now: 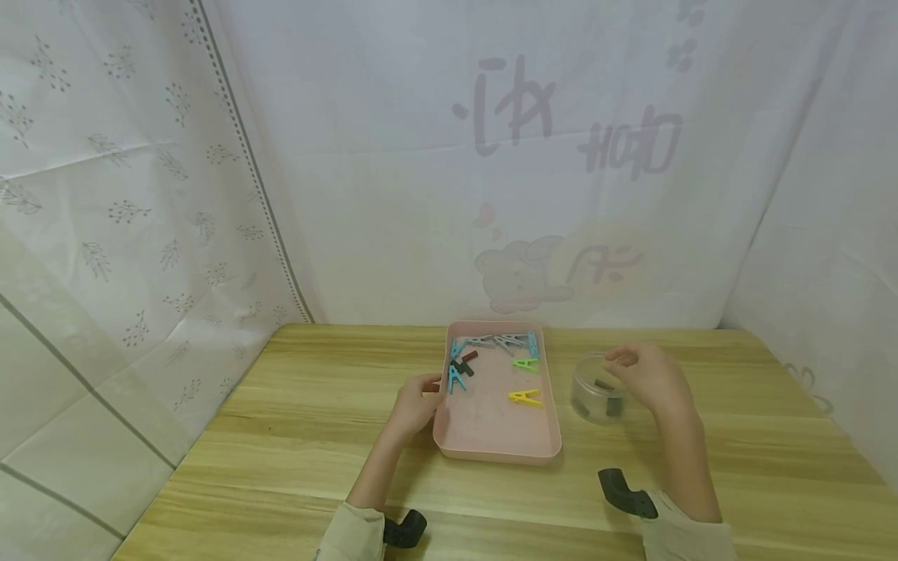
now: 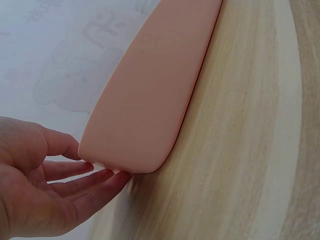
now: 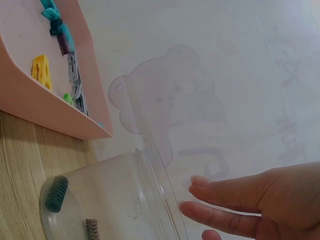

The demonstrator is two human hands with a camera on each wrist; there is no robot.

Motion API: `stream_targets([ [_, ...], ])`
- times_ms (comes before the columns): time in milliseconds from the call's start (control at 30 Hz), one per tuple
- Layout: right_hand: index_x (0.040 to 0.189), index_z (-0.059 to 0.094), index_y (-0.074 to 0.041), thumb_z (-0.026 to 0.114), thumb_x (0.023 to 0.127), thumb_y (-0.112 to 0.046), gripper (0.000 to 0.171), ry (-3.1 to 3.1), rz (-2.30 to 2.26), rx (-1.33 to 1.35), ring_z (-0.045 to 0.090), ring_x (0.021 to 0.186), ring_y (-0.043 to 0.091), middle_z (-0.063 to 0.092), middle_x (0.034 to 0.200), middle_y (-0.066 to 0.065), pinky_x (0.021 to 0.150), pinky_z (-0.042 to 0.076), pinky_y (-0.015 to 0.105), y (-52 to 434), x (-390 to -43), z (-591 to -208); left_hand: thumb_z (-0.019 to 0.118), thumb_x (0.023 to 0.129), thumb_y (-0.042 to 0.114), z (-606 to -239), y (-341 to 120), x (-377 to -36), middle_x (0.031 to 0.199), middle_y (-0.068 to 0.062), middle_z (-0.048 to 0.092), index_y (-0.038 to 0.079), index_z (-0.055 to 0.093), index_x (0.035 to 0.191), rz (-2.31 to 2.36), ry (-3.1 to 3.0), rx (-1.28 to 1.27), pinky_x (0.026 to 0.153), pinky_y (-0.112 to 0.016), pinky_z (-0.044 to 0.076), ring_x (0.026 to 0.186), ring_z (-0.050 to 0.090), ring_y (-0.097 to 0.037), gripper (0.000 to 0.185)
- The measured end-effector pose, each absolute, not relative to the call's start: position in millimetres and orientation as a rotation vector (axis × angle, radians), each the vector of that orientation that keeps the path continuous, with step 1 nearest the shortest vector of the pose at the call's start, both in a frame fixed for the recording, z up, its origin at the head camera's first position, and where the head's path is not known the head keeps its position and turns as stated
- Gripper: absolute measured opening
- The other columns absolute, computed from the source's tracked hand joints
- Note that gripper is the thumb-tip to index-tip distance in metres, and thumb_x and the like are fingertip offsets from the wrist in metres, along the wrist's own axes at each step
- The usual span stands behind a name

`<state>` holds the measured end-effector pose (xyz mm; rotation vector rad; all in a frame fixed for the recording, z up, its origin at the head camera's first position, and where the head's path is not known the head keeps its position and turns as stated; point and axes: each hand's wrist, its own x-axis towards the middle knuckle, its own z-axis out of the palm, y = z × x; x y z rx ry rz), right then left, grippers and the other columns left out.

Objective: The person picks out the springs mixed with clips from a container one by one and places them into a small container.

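Fingers (image 3: 215, 216) and thumb (image 3: 222, 194) of the right hand (image 1: 654, 379) are held apart, tips right up at the rim of a clear round jar (image 1: 598, 407); can't tell if they actually touch it. Left hand (image 1: 414, 409) has its thumb at the rim of a pink tray (image 1: 494, 456) and its fingertips (image 2: 122, 180) against the outer side, so it's got hold of the left edge.

Going outward from the person: two light sleeves (image 1: 354, 534), each with a black bracket (image 1: 624, 493) at the wrist, over a wood-grain table (image 1: 281, 467). Next is the tray, lying lengthwise away from the person. Yellow clip (image 1: 525, 398) nearest, over on the right side, then a bright blue clip (image 1: 455, 379) by the left wall. Just past that one sit a few dark pieces (image 1: 466, 368) plus a reddish-brown one (image 1: 469, 356), with a green clip (image 1: 525, 364) across from them. Grey clips (image 1: 510, 340) are bunched along the far end, with more blue clips (image 1: 533, 344) in both corners.

Jar stands just right of the tray, not touching it, with a dark green ribbed piece (image 3: 57, 194) and a brownish one (image 3: 92, 229) inside, low down. Way at the back there's a pale cloth (image 1: 393, 156) with a faint bear print (image 1: 519, 276), and a leaf-patterned one (image 1: 126, 210) hangs off to the left.
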<state>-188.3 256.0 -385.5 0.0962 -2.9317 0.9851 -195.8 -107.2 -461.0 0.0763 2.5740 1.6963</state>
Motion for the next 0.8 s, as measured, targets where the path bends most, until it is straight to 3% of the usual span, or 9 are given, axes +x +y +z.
stream_targets([
  [800,0.123,0.069,0.007,0.063,0.105,-0.022,0.035,-2.915,0.988,0.135,0.062,0.115,0.056,0.069,0.123,0.034,0.091,0.053,0.067,236,-186,-380,0.061,0.101,0.004,-461,-108,-195,0.126,-0.033,0.064,-0.011,0.06,0.14,1.703,2.57,0.087,0.08,-0.04,0.064,0.101,0.071,-0.034,0.042],
])
